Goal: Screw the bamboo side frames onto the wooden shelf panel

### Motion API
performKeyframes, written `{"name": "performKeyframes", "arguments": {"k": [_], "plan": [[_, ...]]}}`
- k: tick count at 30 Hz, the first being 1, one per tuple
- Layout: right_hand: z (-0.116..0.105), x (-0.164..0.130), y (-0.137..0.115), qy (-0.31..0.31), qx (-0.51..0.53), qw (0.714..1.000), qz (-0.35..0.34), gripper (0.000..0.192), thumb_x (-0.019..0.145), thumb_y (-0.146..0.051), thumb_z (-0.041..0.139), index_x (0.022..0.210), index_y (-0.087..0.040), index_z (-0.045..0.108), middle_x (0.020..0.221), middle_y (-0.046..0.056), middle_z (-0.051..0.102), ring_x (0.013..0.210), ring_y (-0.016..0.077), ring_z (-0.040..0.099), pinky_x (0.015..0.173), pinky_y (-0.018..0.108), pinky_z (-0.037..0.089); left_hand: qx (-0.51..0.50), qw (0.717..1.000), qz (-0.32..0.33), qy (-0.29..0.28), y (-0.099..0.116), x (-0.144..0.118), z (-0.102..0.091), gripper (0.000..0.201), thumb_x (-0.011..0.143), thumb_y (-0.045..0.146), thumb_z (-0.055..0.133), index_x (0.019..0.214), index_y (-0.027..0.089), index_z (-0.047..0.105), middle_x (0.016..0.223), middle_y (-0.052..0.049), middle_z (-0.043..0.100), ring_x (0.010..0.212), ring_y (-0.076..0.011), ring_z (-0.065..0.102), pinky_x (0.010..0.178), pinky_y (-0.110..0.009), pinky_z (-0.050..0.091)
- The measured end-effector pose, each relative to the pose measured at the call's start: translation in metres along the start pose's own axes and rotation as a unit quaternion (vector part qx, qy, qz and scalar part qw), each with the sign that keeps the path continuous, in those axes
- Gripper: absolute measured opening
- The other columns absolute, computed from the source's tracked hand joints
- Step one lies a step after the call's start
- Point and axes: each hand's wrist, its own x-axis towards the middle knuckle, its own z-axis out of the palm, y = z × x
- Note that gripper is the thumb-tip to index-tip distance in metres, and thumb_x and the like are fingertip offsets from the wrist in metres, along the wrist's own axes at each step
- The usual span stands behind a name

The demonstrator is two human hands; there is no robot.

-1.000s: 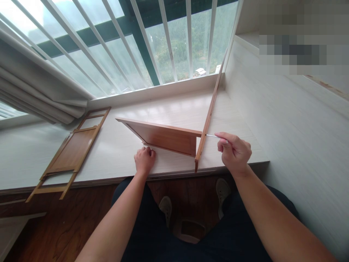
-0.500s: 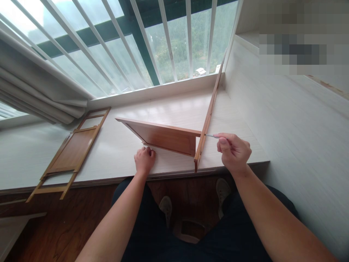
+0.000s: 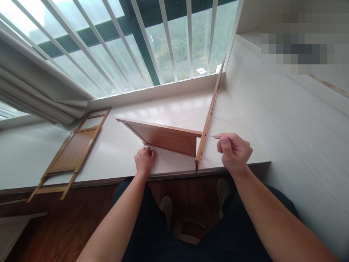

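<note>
My right hand (image 3: pixel 235 151) is closed around a thin grey metal hex key (image 3: pixel 214 136). The key's tip meets the outer face of a long reddish-brown wooden rail (image 3: pixel 209 118), which runs from the ledge's front toward the window. A framed wooden panel (image 3: pixel 166 137) stands tilted on its edge, its right end against that rail. Down by the panel's lower left edge, my left hand (image 3: pixel 145 159) rests on the ledge with curled fingers. What those fingers grip, if anything, is hidden.
A second wooden frame with a panel (image 3: pixel 73 149) lies at left, its legs jutting over the front edge of the white ledge (image 3: pixel 114 160). A grey curtain (image 3: pixel 40 80) hangs at the left. White bars (image 3: pixel 166 40) cross the window, and a pale wall (image 3: pixel 286 109) bounds the right.
The right hand and the key look almost still, with only a very slight shift. The panel, the rail and the left hand keep their places.
</note>
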Motion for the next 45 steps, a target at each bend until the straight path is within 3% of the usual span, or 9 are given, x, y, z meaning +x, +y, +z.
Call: {"name": "performKeyframes", "arguments": {"k": [30, 45], "plan": [[-0.0038, 0.0007, 0.0018, -0.025, -0.003, 0.999, -0.024, 0.017, 0.101, -0.028, 0.059, 0.101, -0.022, 0.075, 0.054, -0.006, 0.055, 0.047, 0.0103, 0.053, 0.051, 0.024, 0.044, 0.007, 1.0, -0.002, -0.012, 0.0021, -0.0002, -0.0035, 0.026, 0.095, 0.032, 0.045, 0.08, 0.024, 0.064, 0.095, -0.01, 0.068, 0.1, -0.03, 0.057, 0.077, -0.04, 0.037], [-0.0047, 0.0009, 0.0028, -0.023, -0.025, 0.998, -0.044, 0.018, 0.102, -0.029, 0.058, 0.104, -0.023, 0.075, 0.054, -0.006, 0.058, 0.046, 0.0104, 0.054, 0.05, 0.023, 0.046, 0.011, 1.0, 0.005, 0.0, 0.001, 0.0002, -0.0021, 0.024, 0.095, 0.032, 0.045, 0.077, 0.024, 0.06, 0.095, -0.009, 0.068, 0.098, -0.0292, 0.058, 0.073, -0.04, 0.035]]}}
